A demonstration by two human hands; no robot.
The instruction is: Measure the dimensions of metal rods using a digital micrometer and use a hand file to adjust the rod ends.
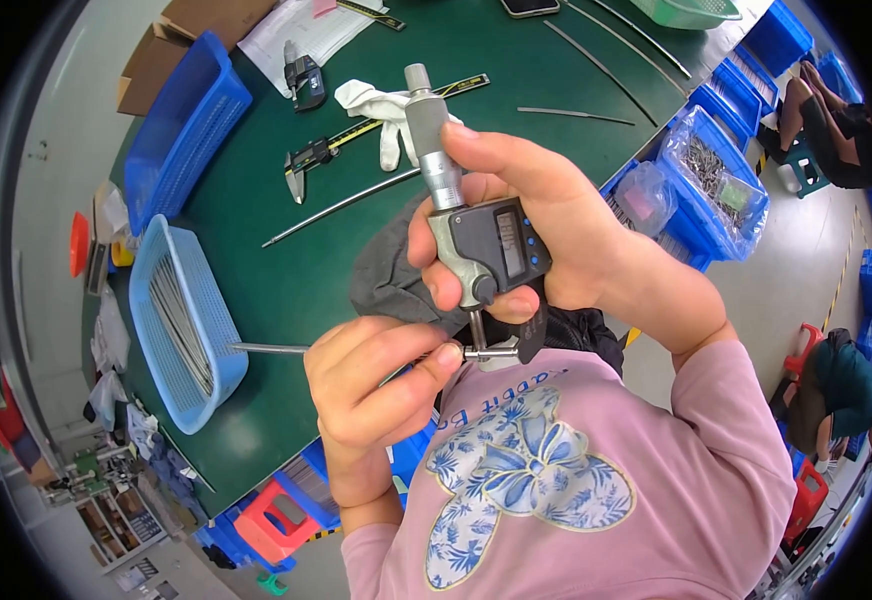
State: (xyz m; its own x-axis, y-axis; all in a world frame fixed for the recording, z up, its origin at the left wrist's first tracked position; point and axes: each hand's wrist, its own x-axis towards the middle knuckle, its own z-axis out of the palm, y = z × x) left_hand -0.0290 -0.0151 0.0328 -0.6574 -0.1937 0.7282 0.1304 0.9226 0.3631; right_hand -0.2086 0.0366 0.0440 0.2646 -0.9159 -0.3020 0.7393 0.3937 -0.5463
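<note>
My right hand (556, 215) is wrapped round a digital outside micrometer (471, 235) with a grey body, a silver thimble and a small screen. My left hand (381, 375) pinches a thin metal rod (268, 348) that sticks out to the left. The rod's right end lies at the gap between the micrometer's spindle and its frame; whether both faces touch it I cannot tell. Beyond my hands, a digital caliper (311, 155) and white gloves (388, 108) lie on the green table (286, 285), beside another long rod (341, 207).
At the left, a light blue basket (224, 345) holds several thin rods, with a darker blue basket (218, 105) behind it. A second micrometer (304, 80) lies at the back near papers. Blue bins (716, 185) of metal parts stand at the right, and other people sit farther off.
</note>
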